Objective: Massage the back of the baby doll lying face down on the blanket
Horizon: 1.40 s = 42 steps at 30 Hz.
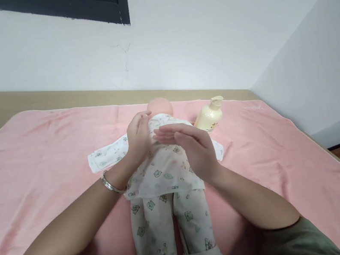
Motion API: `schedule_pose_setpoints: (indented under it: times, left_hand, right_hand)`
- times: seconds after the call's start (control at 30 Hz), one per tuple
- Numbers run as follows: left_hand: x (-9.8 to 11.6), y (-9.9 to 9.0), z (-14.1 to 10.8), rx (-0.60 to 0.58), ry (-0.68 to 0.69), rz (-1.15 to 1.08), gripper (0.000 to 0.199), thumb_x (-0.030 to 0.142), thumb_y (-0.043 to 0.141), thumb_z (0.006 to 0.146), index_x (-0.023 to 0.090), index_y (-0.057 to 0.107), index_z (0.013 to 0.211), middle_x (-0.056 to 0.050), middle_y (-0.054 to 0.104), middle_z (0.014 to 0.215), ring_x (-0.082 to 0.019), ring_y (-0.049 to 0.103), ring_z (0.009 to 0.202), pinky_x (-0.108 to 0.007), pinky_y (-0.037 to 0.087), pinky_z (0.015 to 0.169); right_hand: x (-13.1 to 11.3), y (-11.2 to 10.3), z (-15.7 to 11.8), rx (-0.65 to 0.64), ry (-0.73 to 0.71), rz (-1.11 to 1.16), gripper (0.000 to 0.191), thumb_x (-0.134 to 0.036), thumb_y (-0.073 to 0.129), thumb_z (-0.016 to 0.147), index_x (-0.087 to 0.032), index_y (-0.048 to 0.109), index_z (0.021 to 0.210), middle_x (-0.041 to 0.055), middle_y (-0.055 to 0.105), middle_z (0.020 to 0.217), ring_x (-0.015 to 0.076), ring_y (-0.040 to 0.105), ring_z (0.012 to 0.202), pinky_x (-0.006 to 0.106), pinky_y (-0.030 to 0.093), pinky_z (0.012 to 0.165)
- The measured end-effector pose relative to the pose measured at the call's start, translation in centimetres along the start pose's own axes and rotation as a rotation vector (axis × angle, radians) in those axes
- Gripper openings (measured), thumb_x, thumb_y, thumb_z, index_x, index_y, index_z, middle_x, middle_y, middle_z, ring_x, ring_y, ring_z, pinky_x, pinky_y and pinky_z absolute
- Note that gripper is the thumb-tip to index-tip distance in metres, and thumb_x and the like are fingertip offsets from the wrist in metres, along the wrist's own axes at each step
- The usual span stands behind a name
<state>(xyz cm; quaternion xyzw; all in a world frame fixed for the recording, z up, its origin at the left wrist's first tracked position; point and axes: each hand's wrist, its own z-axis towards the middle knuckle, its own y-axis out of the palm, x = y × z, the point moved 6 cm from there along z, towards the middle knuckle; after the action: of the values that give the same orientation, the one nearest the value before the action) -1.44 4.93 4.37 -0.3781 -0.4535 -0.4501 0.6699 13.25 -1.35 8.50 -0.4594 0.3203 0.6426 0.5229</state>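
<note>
A doll lies stretched out on a pink blanket (49,165), its smooth bald head (162,106) towards the wall. It wears a white printed top (166,182) and matching trousers (155,225). Over the doll's upper body is my left hand (139,136), fingers extended and close together, a silver bangle (110,183) on its wrist. My right hand (197,149) faces it from the other side, its fingers straight and pointing left. Neither hand holds anything. Whether they touch the top, I cannot tell.
Just beyond my right hand, a cream-coloured pump bottle (210,117) leans on the blanket by the doll's sleeve (218,150). A wooden surface edge (54,96) runs along the white wall (191,41). A dark frame (88,10) is on the wall at upper left.
</note>
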Motion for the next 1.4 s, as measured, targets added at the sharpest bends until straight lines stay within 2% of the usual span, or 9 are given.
schedule_pose_setpoints:
  times: [0.13, 0.37, 0.53, 0.67, 0.77, 0.9, 1.07, 1.23, 1.4]
  left_hand:
    - [-2.2, 0.8, 0.3, -0.067, 0.041, 0.157, 0.037, 0.035, 0.040, 0.095, 0.018, 0.069, 0.110, -0.009, 0.072, 0.121, -0.024, 0.064, 0.118, -0.043, 0.049, 0.109]
    - [-3.2, 0.8, -0.1, -0.076, 0.092, 0.266, 0.040, 0.028, 0.039, 0.092, 0.016, 0.068, 0.116, -0.010, 0.072, 0.124, -0.023, 0.064, 0.120, -0.042, 0.049, 0.111]
    - [-3.1, 0.7, -0.5, -0.080, 0.174, 0.312, 0.041, 0.029, 0.039, 0.089, 0.016, 0.069, 0.114, -0.011, 0.072, 0.124, -0.024, 0.064, 0.120, -0.042, 0.048, 0.113]
    - [-3.2, 0.8, -0.5, -0.090, 0.177, 0.328, 0.042, 0.030, 0.041, 0.087, 0.015, 0.069, 0.113, -0.012, 0.072, 0.125, -0.025, 0.064, 0.120, -0.044, 0.047, 0.114]
    - [-3.4, 0.8, -0.5, -0.094, 0.157, 0.315, 0.043, 0.031, 0.041, 0.088, 0.014, 0.069, 0.115, -0.013, 0.072, 0.126, -0.025, 0.064, 0.121, -0.044, 0.047, 0.114]
    - [-3.4, 0.7, -0.5, -0.101, 0.135, 0.325, 0.042, 0.032, 0.041, 0.090, 0.016, 0.069, 0.117, -0.012, 0.072, 0.126, -0.025, 0.063, 0.121, -0.044, 0.047, 0.113]
    - [-3.0, 0.8, -0.5, -0.118, 0.157, 0.352, 0.046, 0.031, 0.037, 0.091, 0.013, 0.068, 0.119, -0.014, 0.071, 0.123, -0.027, 0.063, 0.117, -0.046, 0.048, 0.110]
    - [-3.2, 0.8, -0.5, -0.101, 0.151, 0.364, 0.044, 0.031, 0.042, 0.086, 0.015, 0.068, 0.119, -0.014, 0.070, 0.126, -0.028, 0.062, 0.122, -0.047, 0.046, 0.114]
    - [-3.3, 0.8, -0.5, -0.094, 0.141, 0.342, 0.043, 0.030, 0.043, 0.084, 0.016, 0.069, 0.116, -0.012, 0.072, 0.123, -0.026, 0.063, 0.120, -0.045, 0.047, 0.113]
  right_hand:
    - [2.3, 0.4, 0.7, -0.024, -0.143, -0.553, 0.036, -0.021, 0.048, 0.095, -0.026, 0.073, 0.121, 0.0020, 0.074, 0.127, 0.0212, 0.067, 0.125, 0.042, 0.053, 0.113]
    - [6.7, 0.6, 2.0, -0.164, -0.170, -0.755, 0.050, -0.015, 0.037, 0.095, -0.015, 0.064, 0.137, 0.0077, 0.058, 0.150, 0.0195, 0.046, 0.148, 0.045, 0.030, 0.131]
    - [8.5, -2.0, 4.5, -0.224, 0.018, -0.945, 0.057, -0.032, 0.040, 0.100, -0.014, 0.045, 0.154, 0.0110, 0.037, 0.164, 0.0269, 0.028, 0.158, 0.057, 0.019, 0.132]
    - [7.8, -2.0, 3.8, -0.148, 0.128, -1.102, 0.064, -0.036, 0.037, 0.102, 0.000, 0.035, 0.156, 0.0226, 0.035, 0.164, 0.0337, 0.030, 0.156, 0.057, 0.024, 0.130]
    - [6.3, 0.1, 1.5, -0.113, 0.059, -1.199, 0.062, -0.031, 0.033, 0.104, 0.006, 0.036, 0.154, 0.0286, 0.036, 0.161, 0.0380, 0.030, 0.155, 0.056, 0.027, 0.129]
    - [5.3, 2.9, -0.2, -0.267, -0.167, -1.175, 0.056, -0.022, 0.031, 0.102, -0.001, 0.043, 0.152, 0.0221, 0.039, 0.162, 0.0325, 0.027, 0.157, 0.053, 0.025, 0.131]
    - [7.0, 0.3, 3.1, -0.386, -0.085, -1.073, 0.053, -0.030, 0.035, 0.104, -0.013, 0.046, 0.153, 0.0129, 0.037, 0.165, 0.0302, 0.025, 0.158, 0.059, 0.020, 0.131]
    - [7.8, -2.2, 4.6, -0.254, 0.067, -1.116, 0.062, -0.040, 0.037, 0.105, -0.008, 0.035, 0.158, 0.0180, 0.032, 0.166, 0.0325, 0.028, 0.157, 0.059, 0.023, 0.129]
    - [6.0, 0.6, 1.2, -0.116, -0.027, -1.254, 0.058, -0.029, 0.032, 0.104, 0.004, 0.041, 0.151, 0.0286, 0.042, 0.158, 0.0377, 0.035, 0.152, 0.056, 0.030, 0.126]
